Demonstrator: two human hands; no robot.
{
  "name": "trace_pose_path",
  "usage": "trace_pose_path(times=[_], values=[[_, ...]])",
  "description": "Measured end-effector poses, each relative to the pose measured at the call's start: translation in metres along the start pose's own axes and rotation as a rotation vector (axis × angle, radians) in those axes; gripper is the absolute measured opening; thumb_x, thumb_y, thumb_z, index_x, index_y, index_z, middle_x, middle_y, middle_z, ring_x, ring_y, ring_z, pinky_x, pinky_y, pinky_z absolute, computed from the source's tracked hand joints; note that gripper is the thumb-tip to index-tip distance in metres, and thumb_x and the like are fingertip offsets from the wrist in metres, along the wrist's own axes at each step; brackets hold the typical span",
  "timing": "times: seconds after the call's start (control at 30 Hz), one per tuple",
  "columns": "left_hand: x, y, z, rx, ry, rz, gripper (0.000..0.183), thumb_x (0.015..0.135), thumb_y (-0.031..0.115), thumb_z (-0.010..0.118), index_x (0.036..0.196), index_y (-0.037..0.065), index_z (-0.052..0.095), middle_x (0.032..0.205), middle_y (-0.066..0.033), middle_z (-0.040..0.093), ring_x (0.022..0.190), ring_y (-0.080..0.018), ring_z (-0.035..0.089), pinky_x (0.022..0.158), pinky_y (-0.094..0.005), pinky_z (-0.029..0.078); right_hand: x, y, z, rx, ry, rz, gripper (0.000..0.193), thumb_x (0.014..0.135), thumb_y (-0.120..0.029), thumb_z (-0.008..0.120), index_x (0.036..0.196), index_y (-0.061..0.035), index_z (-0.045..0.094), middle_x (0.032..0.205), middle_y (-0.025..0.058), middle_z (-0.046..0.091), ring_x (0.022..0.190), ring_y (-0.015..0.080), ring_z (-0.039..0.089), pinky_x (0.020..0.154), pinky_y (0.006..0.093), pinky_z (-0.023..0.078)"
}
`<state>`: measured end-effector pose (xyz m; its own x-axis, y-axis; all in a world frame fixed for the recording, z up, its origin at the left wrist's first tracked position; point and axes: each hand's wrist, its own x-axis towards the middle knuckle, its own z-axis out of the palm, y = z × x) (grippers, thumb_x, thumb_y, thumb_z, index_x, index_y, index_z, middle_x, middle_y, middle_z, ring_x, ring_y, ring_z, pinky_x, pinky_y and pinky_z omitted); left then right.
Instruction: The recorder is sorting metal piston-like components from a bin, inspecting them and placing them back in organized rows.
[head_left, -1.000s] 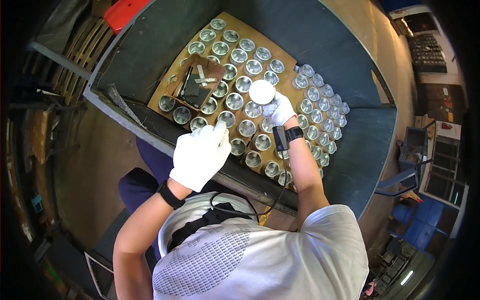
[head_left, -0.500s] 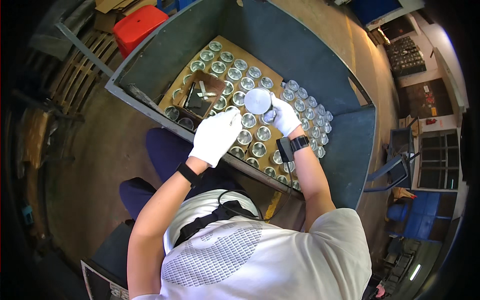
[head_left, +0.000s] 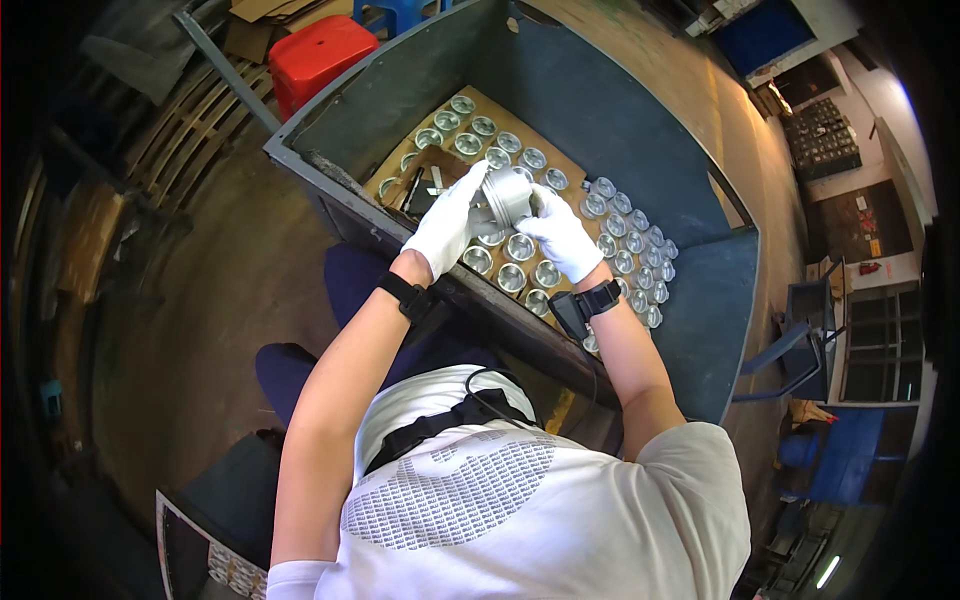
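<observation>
metal piston [head_left: 507, 196]: held over grey bin [head_left: 590, 105], near its front wall, axis roughly crosswise, both hands equally near | right hand [head_left: 558, 232]: clasped on piston | left hand [head_left: 452, 222]: laid against piston, grip cannot be told | since earlier: piston tipped from face-up, left hand brought in

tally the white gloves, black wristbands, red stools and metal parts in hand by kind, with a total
White gloves: 2 (left glove, right glove)
Black wristbands: 2 (left wristband, right wristband)
Red stool: 1
Metal part in hand: 1
Total: 6
</observation>
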<state>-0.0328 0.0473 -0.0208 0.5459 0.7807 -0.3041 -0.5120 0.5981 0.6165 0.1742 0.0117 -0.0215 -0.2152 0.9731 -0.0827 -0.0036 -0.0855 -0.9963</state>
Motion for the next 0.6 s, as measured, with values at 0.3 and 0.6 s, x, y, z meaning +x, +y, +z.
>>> trace_pose_path(times=[0.3,0.6], values=[[-0.003,0.003,-0.007,-0.006,0.028,0.069,0.051,0.103,0.042,0.058,0.141,0.007,0.054,0.133,-0.0112,0.061,0.118,-0.0240,0.062,0.101,-0.0417,0.051,0.003,-0.004,0.014,-0.058,0.007,0.006,0.060,0.080,0.003,0.064,0.139,0.0040,0.053,0.133,0.0093,0.059,0.118,0.0176,0.056,0.100,0.0314,0.048],[-0.007,0.000,0.003,0.119,-0.006,0.240,0.048,0.102,0.045,0.059,0.135,0.009,0.060,0.123,-0.0075,0.067,0.110,-0.0216,0.066,0.095,-0.0398,0.050,0.002,-0.018,0.017,0.033,-0.013,0.053,0.049,0.087,-0.003,0.067,0.134,0.0048,0.057,0.120,0.0071,0.066,0.110,0.0149,0.059,0.095,0.0289,0.049]])
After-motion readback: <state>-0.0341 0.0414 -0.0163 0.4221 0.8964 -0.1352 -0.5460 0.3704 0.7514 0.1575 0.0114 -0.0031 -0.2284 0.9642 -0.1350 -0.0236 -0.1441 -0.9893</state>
